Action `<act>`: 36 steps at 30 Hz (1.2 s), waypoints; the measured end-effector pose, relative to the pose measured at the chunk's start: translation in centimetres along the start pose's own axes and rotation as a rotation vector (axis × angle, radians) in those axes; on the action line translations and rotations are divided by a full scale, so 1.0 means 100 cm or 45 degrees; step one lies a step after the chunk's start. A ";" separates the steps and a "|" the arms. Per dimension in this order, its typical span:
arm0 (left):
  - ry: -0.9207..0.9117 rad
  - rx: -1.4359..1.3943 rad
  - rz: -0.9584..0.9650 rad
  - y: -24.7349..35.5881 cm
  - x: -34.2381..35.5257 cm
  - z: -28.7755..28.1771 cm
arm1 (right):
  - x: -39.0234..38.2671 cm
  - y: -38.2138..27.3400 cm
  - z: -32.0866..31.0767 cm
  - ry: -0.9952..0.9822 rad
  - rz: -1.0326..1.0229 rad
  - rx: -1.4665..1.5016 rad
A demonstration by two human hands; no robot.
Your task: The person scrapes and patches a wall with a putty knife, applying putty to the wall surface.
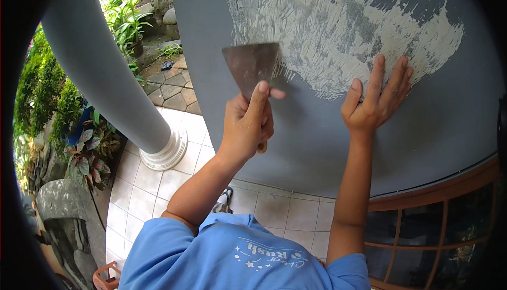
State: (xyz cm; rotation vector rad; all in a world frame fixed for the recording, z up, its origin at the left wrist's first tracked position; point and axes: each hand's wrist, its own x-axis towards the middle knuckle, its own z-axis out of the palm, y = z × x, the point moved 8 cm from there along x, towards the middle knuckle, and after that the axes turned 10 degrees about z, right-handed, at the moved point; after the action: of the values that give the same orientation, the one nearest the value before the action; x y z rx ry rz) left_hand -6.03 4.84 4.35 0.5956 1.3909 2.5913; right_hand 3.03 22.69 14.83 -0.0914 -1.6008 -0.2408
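Observation:
In the head view my left hand (248,118) is closed on the handle of a wide metal scraper (249,63), its blade raised near the left part of a rough white filler patch (322,31) on the grey wall (422,121). I cannot tell whether the blade touches the surface. My right hand (377,92) is open, fingers spread over the patch's lower right part, apparently resting on it.
A grey round column (105,68) with a white base stands at left on the tiled floor (137,195). Plants (127,26), rocks (63,205) and stone paving lie beyond it. A red plastic object (105,274) is at lower left. A wood-framed window (422,226) is at lower right.

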 end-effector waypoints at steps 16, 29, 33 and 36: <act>0.066 0.053 -0.153 -0.028 -0.012 -0.023 | 0.001 0.000 0.003 -0.020 0.020 -0.022; 0.066 -0.062 -0.167 -0.032 -0.018 -0.012 | 0.002 -0.003 -0.002 -0.032 0.012 -0.027; -0.024 -0.058 -0.022 -0.007 -0.004 0.001 | 0.003 -0.004 -0.003 -0.014 0.005 0.004; 0.016 0.022 -0.136 -0.023 -0.018 -0.014 | 0.001 -0.001 -0.001 -0.016 0.024 -0.014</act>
State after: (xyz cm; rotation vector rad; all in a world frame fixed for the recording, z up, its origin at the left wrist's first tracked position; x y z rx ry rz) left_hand -5.09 4.55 1.23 0.4935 1.4096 2.5067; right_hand 3.05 22.57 14.90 -0.1164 -1.6109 -0.2347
